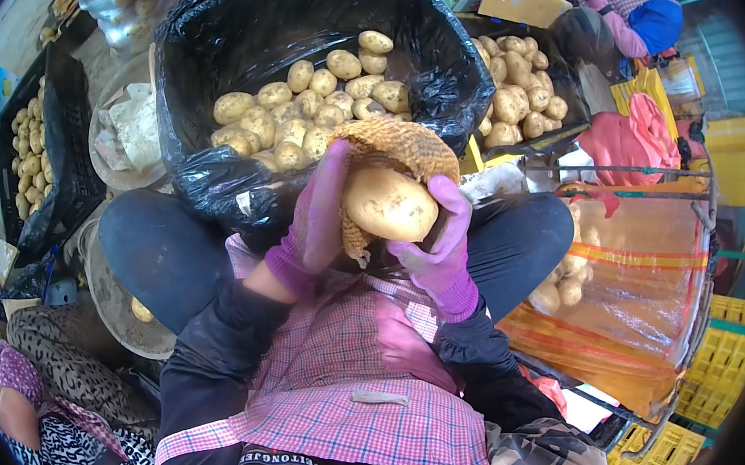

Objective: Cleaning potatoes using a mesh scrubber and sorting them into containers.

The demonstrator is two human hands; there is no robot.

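A large pale potato [390, 205] is held above my lap, with dirt specks on its skin. My right hand [438, 253], in a purple glove, grips its right end between thumb and fingers. An orange-brown textured cloth [407, 140] wraps over the potato's far side, and one end hangs down at its left. My left hand [313, 214], also gloved in purple, holds the cloth against the potato's left side; its fingertips are hidden behind the cloth. Just beyond both hands stands a crate lined with a black plastic bag [195, 68], with many potatoes [310, 104] in it.
To the right are another crate of potatoes [519, 84] and a metal-framed rack [710, 213] with an orange mesh sack [632, 275]. A black crate of potatoes [69, 161] and round tubs [136, 322] stand left. Co-workers sit at upper right [641, 21] and lower left [91, 454].
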